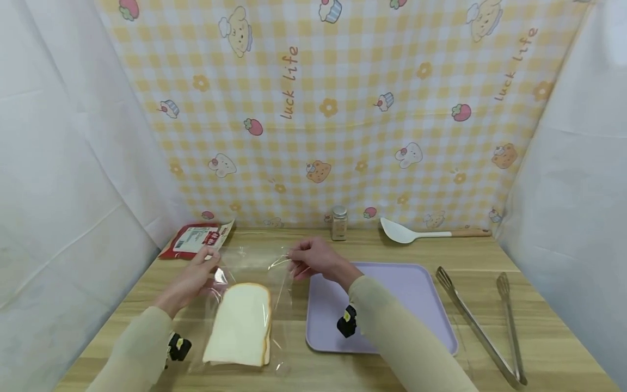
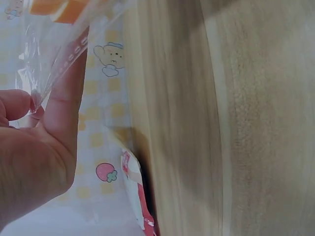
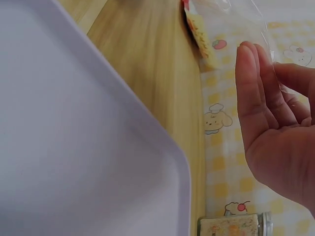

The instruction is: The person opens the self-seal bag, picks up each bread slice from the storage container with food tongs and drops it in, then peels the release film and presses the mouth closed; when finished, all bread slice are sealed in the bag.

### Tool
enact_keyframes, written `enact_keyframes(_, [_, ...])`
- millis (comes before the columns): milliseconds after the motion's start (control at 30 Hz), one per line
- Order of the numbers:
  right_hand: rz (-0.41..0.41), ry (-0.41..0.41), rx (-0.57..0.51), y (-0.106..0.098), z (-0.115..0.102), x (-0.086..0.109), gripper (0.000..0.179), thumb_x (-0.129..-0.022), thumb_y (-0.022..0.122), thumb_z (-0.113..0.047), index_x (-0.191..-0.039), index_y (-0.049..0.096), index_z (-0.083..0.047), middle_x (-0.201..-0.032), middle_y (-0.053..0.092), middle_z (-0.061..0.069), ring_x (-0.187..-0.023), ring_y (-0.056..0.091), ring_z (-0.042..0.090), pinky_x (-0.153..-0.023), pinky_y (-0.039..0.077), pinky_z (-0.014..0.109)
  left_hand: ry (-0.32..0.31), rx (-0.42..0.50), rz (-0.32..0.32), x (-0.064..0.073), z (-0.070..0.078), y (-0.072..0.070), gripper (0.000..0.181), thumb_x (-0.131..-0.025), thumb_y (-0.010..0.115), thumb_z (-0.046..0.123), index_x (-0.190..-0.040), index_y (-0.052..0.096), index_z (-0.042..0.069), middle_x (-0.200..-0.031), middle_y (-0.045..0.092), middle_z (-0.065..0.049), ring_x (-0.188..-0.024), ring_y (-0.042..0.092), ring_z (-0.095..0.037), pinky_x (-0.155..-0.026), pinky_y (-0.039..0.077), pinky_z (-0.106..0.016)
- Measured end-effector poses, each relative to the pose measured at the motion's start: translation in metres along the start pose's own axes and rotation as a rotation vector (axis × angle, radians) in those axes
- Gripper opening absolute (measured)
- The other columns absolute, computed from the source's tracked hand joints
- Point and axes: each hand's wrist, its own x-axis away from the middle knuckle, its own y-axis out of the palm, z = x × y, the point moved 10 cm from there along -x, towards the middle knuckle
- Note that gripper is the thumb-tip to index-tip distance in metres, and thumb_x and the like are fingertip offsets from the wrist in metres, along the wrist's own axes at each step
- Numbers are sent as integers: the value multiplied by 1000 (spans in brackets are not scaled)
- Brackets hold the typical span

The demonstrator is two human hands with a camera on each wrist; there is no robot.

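Slices of white bread (image 1: 240, 325) lie stacked inside a clear plastic bag (image 1: 281, 326). My left hand (image 1: 195, 277) pinches the bag's upper left corner; in the left wrist view the thumb and fingers (image 2: 61, 110) close on the crinkled film, with an orange-brown crust (image 2: 69, 11) showing at the top. With thumb against fingers, my right hand (image 1: 317, 258) pinches the upper right corner, and the right wrist view shows the thin film edge between them. The bag's top is spread between both hands.
A lilac tray (image 1: 329, 344) lies right of the bag, below my right forearm. Metal tongs (image 1: 482, 335) rest at far right. Along the back stand or lie a red and white packet (image 1: 198, 239), a small seasoning jar (image 1: 339, 224) and a white spatula with wooden handle (image 1: 399, 231).
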Motion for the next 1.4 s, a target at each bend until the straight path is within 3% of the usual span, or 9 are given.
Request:
enact_keyframes(133, [62,16,3,-8,9,-4,19,-104,67,-12,-111,73,4,-77,73,3,-62,72,12,-69,66,37,-2,-21,21,-8,-3,2,22,-118,28,30,-126,29,10,-95,62,-6,-70,71,-18,-62,62,-33])
enact_keyframes(367, [128,40,26,-16,23,-12,22,-102,68,-8,-115,72,9,-77,65,5,-61,65,11,-59,61,26,-22,-52,55,-17,-11,-1,28,-117,30,28,-132,32,4,-105,54,-12,-74,70,-20,-66,65,-38])
enact_keyframes(533, [173,58,36,-24,29,-16,15,-102,67,-5,-109,73,6,-73,63,3,-60,62,11,-56,59,24,-30,-73,54,-24,-15,-1,29,-117,32,28,-132,35,3,-101,58,-11,-73,68,-19,-66,65,-37])
enact_keyframes(800, [227,80,60,-31,36,-20,6,-96,71,1,-99,73,5,-74,73,9,-54,64,11,-53,59,25,-59,-94,74,-32,-26,-4,27,-116,37,23,-130,37,-1,-92,64,-10,-69,70,-18,-63,65,-36])
enact_keyframes(933, [277,87,76,-38,39,-20,3,-94,74,2,-91,72,2,-72,73,10,-52,64,11,-53,59,25,-50,-101,72,-36,-23,-4,26,-116,40,21,-129,38,-2,-92,64,-12,-69,71,-18,-65,66,-38])
enact_keyframes(1100, [325,92,84,-43,42,-22,3,-92,75,3,-94,72,3,-69,72,9,-51,63,10,-50,57,23,-45,-96,60,-43,-21,-1,27,-115,42,19,-127,39,-5,-88,67,-13,-68,74,-19,-66,66,-39])
enact_keyframes(1400, [352,96,209,-44,42,-23,4,-91,77,1,-89,74,3,-72,75,11,-49,62,10,-48,54,22,-73,-138,61,-52,-30,-8,29,-115,45,20,-123,44,-8,-81,69,-7,-68,76,-17,-62,65,-34])
